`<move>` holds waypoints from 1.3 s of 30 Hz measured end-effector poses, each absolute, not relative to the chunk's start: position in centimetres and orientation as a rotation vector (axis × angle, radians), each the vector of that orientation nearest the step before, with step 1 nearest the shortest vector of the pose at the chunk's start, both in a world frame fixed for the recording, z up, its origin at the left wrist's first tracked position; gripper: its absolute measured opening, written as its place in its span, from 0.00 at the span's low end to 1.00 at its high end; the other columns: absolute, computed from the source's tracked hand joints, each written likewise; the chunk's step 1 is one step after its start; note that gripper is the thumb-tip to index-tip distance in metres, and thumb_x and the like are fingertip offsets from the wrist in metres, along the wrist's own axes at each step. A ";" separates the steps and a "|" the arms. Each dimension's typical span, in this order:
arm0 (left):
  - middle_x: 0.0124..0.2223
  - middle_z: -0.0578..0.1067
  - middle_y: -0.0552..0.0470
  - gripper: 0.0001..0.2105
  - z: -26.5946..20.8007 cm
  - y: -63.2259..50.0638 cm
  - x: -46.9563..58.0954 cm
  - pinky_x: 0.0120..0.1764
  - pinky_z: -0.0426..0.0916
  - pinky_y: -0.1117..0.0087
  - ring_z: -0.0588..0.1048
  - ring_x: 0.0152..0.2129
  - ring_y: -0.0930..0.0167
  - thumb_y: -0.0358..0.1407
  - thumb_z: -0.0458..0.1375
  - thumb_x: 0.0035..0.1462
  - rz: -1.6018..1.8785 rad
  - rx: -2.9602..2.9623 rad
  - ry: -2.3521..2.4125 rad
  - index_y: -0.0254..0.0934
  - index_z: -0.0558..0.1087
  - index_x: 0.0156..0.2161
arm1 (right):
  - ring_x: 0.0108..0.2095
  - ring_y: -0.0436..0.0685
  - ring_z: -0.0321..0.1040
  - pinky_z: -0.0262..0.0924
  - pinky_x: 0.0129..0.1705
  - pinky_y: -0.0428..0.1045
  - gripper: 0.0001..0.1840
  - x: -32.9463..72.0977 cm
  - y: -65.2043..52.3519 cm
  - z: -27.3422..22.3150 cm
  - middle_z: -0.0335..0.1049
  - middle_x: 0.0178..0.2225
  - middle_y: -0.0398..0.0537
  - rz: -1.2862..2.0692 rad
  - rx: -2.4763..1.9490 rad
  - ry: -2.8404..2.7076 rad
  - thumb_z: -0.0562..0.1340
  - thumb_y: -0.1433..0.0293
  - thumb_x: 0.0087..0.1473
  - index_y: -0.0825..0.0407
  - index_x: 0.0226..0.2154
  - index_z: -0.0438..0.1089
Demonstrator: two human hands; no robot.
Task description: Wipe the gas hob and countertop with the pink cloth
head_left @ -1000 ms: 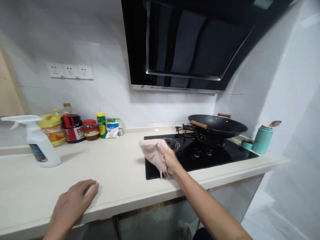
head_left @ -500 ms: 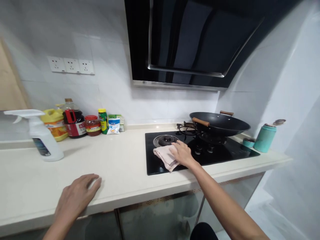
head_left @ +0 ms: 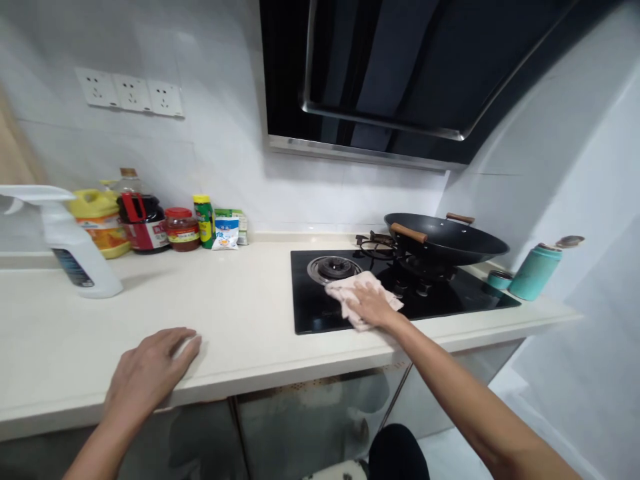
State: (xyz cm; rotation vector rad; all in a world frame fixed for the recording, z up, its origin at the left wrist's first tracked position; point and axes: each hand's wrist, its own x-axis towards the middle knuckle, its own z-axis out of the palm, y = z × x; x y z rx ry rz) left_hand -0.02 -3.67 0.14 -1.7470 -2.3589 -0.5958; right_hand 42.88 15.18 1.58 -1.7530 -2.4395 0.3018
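Pressing cloth (head_left: 343, 291) at hob's (head_left: 311, 308) front edge with spread right hand (head_left: 371, 304); resting half-open left hand (head_left: 151, 365) near worktop's (head_left: 230, 300) front edge.

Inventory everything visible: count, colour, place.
Cloth: 1, pink, on cooktop
Cooktop: 1, black, on counter
Wok: 1, black, cooktop's right
Hood: 1, black, above
Sockets: 3, white, wall
Spray bottle: 1, white, left
Jug: 1, yellow, left
Bottles: 2, dark, green, left
Jar: 1, red, left
Packets: 2+, white, green, left
Containers: 2, teal, right
Counter: 1, cream, across
Leg: 1, black, bottom
Left hand: 1, bare, on counter
Right hand: 1, bare, on cloth
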 end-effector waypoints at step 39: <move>0.53 0.80 0.45 0.25 0.0 -4.3 0.7 0.53 0.65 0.55 0.74 0.53 0.55 0.50 0.45 0.63 -0.683 -1.708 -2.324 0.38 0.79 0.49 | 0.28 0.54 0.60 0.54 0.35 0.51 0.14 41.6 5.9 -1.1 0.65 0.25 0.43 0.409 -0.782 -2.194 0.55 0.62 0.57 0.50 0.24 0.65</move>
